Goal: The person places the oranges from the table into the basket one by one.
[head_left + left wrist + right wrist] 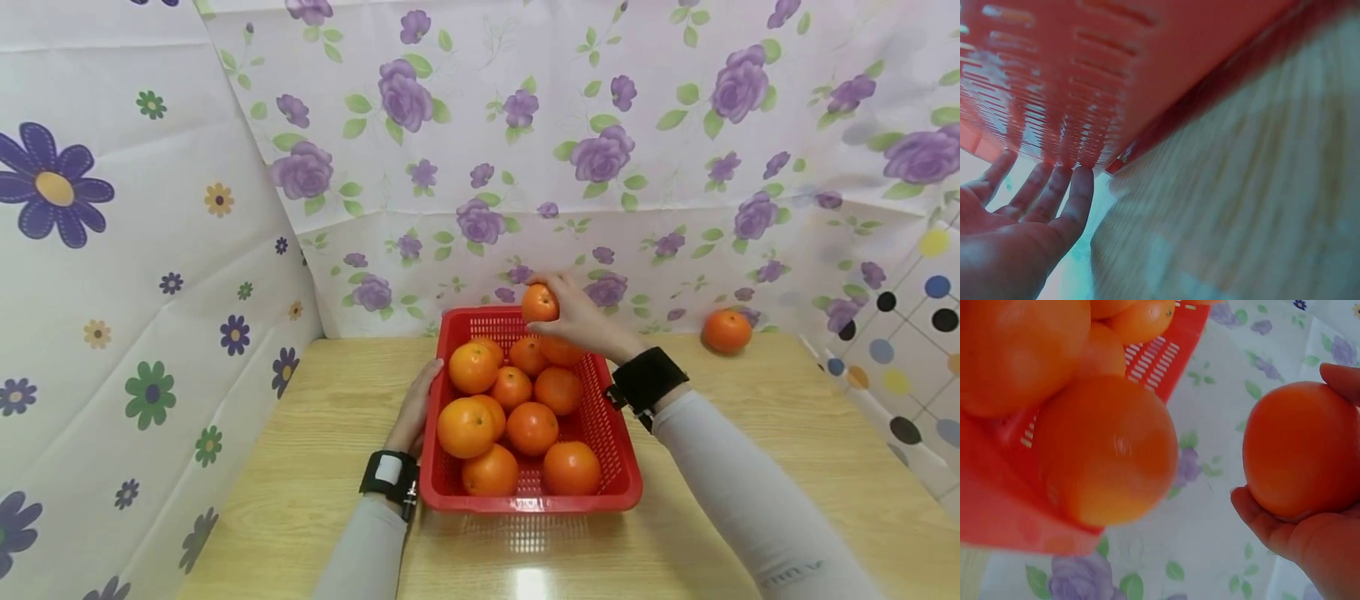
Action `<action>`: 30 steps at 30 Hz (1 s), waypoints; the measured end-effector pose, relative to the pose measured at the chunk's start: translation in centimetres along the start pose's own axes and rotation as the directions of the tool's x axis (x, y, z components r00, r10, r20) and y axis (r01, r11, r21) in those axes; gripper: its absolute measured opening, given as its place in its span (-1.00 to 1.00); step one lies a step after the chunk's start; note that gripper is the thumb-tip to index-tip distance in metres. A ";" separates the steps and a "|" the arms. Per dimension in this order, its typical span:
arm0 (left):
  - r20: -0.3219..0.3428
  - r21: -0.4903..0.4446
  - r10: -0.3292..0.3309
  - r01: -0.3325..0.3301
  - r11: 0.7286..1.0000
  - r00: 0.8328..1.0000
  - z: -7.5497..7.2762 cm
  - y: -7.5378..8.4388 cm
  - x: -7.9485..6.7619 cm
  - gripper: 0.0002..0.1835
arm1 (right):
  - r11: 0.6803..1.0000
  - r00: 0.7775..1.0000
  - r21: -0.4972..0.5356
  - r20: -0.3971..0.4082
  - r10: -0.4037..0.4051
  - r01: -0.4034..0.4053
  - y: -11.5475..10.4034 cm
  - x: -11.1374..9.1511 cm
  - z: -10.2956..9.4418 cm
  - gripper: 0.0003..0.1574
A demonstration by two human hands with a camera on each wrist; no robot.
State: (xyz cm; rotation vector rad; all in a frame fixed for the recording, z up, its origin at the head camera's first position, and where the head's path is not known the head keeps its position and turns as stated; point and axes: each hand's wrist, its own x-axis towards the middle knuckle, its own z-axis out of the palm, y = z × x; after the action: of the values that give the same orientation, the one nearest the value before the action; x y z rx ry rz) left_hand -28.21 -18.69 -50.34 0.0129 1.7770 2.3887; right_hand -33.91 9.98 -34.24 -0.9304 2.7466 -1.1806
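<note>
A red plastic basket [528,503] with slotted walls stands on the table, holding several oranges [532,428]. My right hand [576,318] grips a smaller mandarin [540,303] above the basket's far right corner. In the right wrist view, fingers and thumb curl round that mandarin [1300,450], apart from a large orange [1110,450] at the basket's corner. My left hand [414,410] lies along the basket's left wall. Seen from the left wrist, its fingers [1079,200] are extended, with their tips against the slotted wall [1041,81].
One more mandarin [726,332] sits on the wooden table [337,400] at the back right, near the flowered backdrop [480,167]. Patterned sheets also hang at the left and right sides. Each wrist wears a black strap [649,379].
</note>
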 end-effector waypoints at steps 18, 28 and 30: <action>-0.002 0.002 -0.004 0.004 1.000 1.000 -0.1 -0.1 0.1 -0.38 | 0.996 0.980 -0.088 0.196 0.039 -0.022 0.7 2.4 3.9 -0.25; 0.006 -0.024 -0.002 0.002 1.000 1.000 0.0 -0.1 0.1 -0.37 | 0.993 0.963 -0.099 0.253 0.093 -0.070 1.2 3.3 4.6 -0.22; 0.000 -0.025 -0.006 0.006 1.000 1.000 0.0 -0.1 0.1 -0.39 | 0.992 0.957 -0.100 0.271 0.099 -0.074 1.3 3.3 4.8 -0.22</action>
State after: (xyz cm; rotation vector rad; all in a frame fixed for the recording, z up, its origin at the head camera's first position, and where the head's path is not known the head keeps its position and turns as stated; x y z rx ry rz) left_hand -28.34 -18.68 -50.42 0.0049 1.7446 2.4061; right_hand -36.21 5.75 -37.84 -0.8947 2.6023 -0.8489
